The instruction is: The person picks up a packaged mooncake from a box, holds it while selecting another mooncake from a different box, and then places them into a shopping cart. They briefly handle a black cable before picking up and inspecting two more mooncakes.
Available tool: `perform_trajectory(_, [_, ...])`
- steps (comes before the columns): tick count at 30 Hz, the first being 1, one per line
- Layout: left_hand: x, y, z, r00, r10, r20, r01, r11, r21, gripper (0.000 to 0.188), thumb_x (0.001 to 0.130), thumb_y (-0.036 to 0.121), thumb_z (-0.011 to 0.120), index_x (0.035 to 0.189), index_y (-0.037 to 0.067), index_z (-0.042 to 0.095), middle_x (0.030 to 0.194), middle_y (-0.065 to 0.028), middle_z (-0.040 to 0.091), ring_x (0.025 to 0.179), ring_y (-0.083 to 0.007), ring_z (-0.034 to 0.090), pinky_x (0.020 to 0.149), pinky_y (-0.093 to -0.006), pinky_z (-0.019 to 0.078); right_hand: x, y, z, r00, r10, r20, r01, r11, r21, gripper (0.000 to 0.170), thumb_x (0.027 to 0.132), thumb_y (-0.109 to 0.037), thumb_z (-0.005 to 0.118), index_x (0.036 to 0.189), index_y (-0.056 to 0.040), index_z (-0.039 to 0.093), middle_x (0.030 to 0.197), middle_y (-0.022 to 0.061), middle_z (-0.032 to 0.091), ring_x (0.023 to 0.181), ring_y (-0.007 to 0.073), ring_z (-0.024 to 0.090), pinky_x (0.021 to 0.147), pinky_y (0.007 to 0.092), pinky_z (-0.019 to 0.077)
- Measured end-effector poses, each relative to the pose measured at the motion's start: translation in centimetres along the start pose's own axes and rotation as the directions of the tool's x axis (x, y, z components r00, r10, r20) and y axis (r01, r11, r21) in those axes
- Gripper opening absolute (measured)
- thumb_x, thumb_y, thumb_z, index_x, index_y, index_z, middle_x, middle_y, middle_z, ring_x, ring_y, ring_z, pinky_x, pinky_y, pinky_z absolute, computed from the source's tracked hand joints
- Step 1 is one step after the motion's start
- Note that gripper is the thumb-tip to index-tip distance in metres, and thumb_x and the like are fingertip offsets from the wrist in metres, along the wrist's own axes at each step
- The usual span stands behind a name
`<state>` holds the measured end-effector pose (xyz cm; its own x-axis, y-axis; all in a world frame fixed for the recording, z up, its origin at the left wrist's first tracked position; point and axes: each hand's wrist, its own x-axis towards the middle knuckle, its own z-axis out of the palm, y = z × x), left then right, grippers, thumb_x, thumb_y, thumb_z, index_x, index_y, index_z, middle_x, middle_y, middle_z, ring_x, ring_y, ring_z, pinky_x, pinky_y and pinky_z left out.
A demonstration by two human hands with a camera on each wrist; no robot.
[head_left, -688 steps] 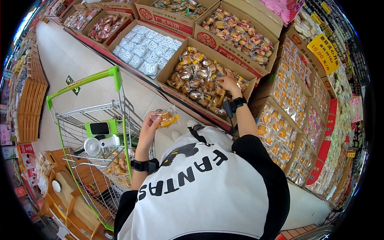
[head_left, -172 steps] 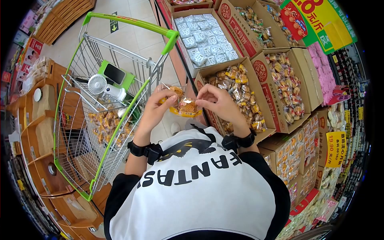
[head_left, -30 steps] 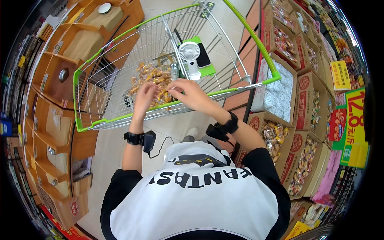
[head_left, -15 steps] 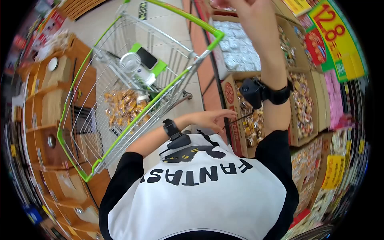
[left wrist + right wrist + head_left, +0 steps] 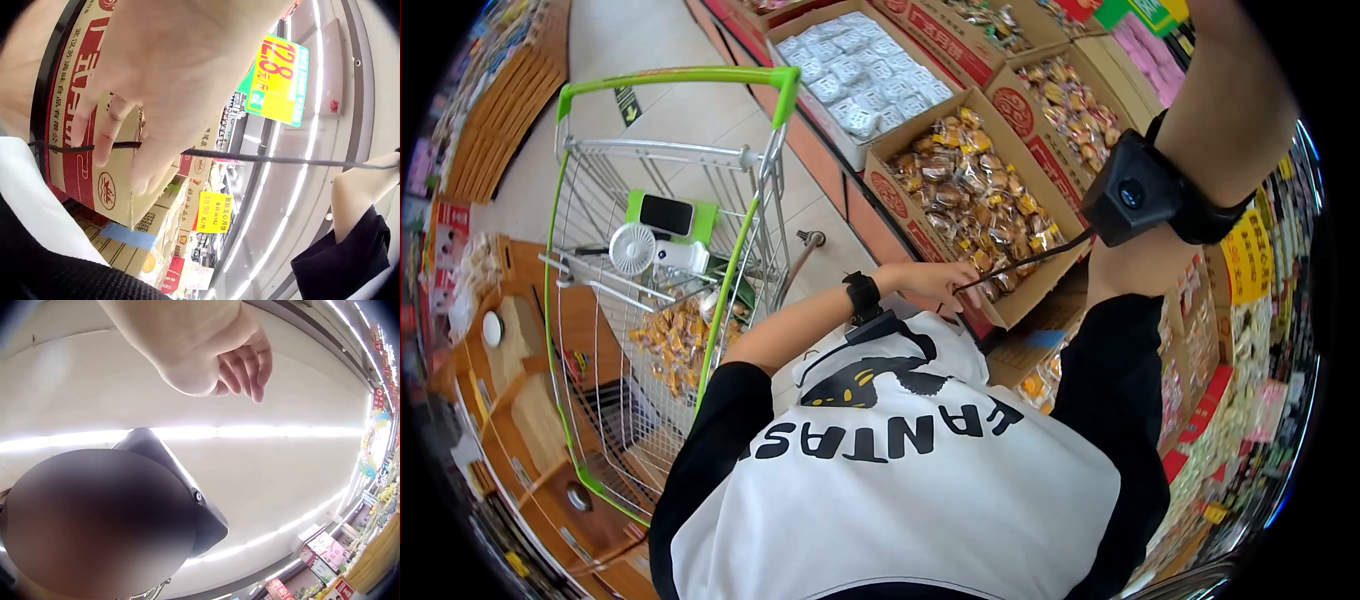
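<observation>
My left hand is at the front edge of a cardboard box of individually wrapped mooncakes. In the left wrist view its fingers reach down past the printed box front, fairly straight and spread. A thin black cable crosses these fingers, passing behind some of them; it runs from the camera on my right wrist. My right hand is raised beside the head, its fingers loosely bent with nothing in them. Most of it lies outside the head view, where the forearm leaves at the upper right.
A green-rimmed shopping cart stands on my left. It carries wrapped mooncakes, a phone and a small white fan. More display boxes line the right, and a wooden shelf stands beyond the cart.
Earlier both hands handled a wrapped mooncake, then worked over the cart. Since then the right arm has swung up beside the head, and the left hand has moved from the cart to the box edge.
</observation>
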<state>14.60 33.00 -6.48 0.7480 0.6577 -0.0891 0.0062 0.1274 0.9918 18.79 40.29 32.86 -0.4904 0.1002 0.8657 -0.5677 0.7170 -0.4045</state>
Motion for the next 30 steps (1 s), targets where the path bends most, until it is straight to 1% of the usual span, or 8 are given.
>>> perform_trajectory(2, [1.0,-2.5,-0.2,0.915,0.403,0.001,-0.377,0.855,0.357,0.027,0.074,0.012,0.061,0.099,0.006,0.058,0.104,-0.0097,0.049,0.082,-0.014,0.052,0.061,-0.0212,0.0436,-0.6,-0.5,-1.4,1.0,0.006,-0.013,-0.007,0.997,-0.072,0.028,0.086,-0.023,0.044,0.101,-0.0017,0.055,0.089,0.0103,0.059,0.077,0.0151,0.057,0.079,0.0276,0.0437])
perform_trajectory(4, [0.4,-1.9,-0.8,0.915,0.403,0.006,-0.374,0.844,0.384,0.015,0.077,0.012,0.057,0.09,0.005,0.062,0.104,-0.0069,0.049,0.086,-0.0111,0.05,0.061,-0.021,0.044,-0.9,-1.1,-2.6,0.999,0.015,-0.031,-0.019,0.989,-0.147,0.028,0.086,-0.022,0.044,0.101,-0.0016,0.055,0.09,0.0101,0.059,0.077,0.015,0.056,0.078,0.0275,0.0436])
perform_trajectory(6, [-0.6,-0.7,-1.7,0.955,0.202,-0.218,-0.187,0.978,0.089,0.015,0.083,0.013,0.051,0.091,0.005,0.061,0.098,-0.0061,0.052,0.077,-0.0088,0.052,0.058,-0.0209,0.0443,-1.0,-1.5,-4.2,0.998,0.036,-0.047,-0.045,0.974,-0.222,0.028,0.086,-0.022,0.043,0.101,-0.0016,0.055,0.09,0.0099,0.059,0.077,0.015,0.056,0.078,0.0274,0.0434])
perform_trajectory(8, [-2.1,1.9,-3.4,0.911,-0.071,-0.407,0.096,0.994,0.042,0.017,0.086,0.011,0.045,0.092,0.003,0.059,0.087,-0.0044,0.056,0.066,-0.0081,0.053,0.056,-0.0207,0.0447,-1.0,-1.9,-5.8,0.997,0.055,-0.062,-0.07,0.955,-0.288,0.027,0.087,-0.022,0.042,0.101,-0.0016,0.055,0.09,0.0097,0.058,0.077,0.0149,0.056,0.077,0.0272,0.0433])
perform_trajectory(12, [-4.3,6.5,-5.3,0.679,0.161,-0.716,-0.212,0.977,0.019,0.019,0.087,0.008,0.042,0.101,0.001,0.052,0.077,-0.0049,0.057,0.061,-0.0087,0.052,0.055,-0.0206,0.0446,-1.2,-2.2,-9.2,0.989,0.099,-0.107,-0.133,0.91,-0.393,0.027,0.087,-0.021,0.041,0.101,-0.0016,0.055,0.09,0.0093,0.058,0.077,0.0147,0.056,0.077,0.027,0.043])
perform_trajectory(15, [-6.1,11.8,-4.9,0.503,0.336,-0.796,-0.385,0.912,0.142,0.019,0.087,0.006,0.041,0.103,0.001,0.05,0.078,-0.0068,0.056,0.06,-0.0092,0.052,0.054,-0.0207,0.0442,-2.6,-2.1,-10.7,0.977,0.161,-0.142,-0.208,0.876,-0.436,0.027,0.087,-0.02,0.04,0.101,-0.0016,0.055,0.09,0.009,0.058,0.078,0.0146,0.055,0.076,0.0268,0.0428])
perform_trajectory(18, [-8.1,14.4,-3.9,0.42,0.427,-0.801,-0.465,0.859,0.214,0.017,0.086,0.005,0.044,0.1,0.001,0.05,0.077,-0.0047,0.057,0.06,-0.0069,0.052,0.052,-0.0192,0.043,-4.7,-1.9,-11.6,0.951,0.251,-0.182,-0.308,0.833,-0.459,0.027,0.087,-0.019,0.039,0.101,-0.0016,0.055,0.09,0.0088,0.058,0.078,0.0145,0.055,0.076,0.0266,0.0426])
perform_trajectory(30, [-8.8,11.5,-3.3,0.653,0.171,-0.738,-0.232,0.972,0.019,0.016,0.087,0.011,0.044,0.098,0.004,0.053,0.079,0.0006,0.059,0.058,-0.0028,0.048,0.048,-0.0147,0.0341,-13.4,0.6,-11.6,0.717,0.595,-0.363,-0.688,0.687,-0.234,0.02,0.085,-0.017,0.046,0.091,-0.0029,0.058,0.077,0.0042,0.058,0.066,0.0105,0.054,0.064,0.022,0.0418])
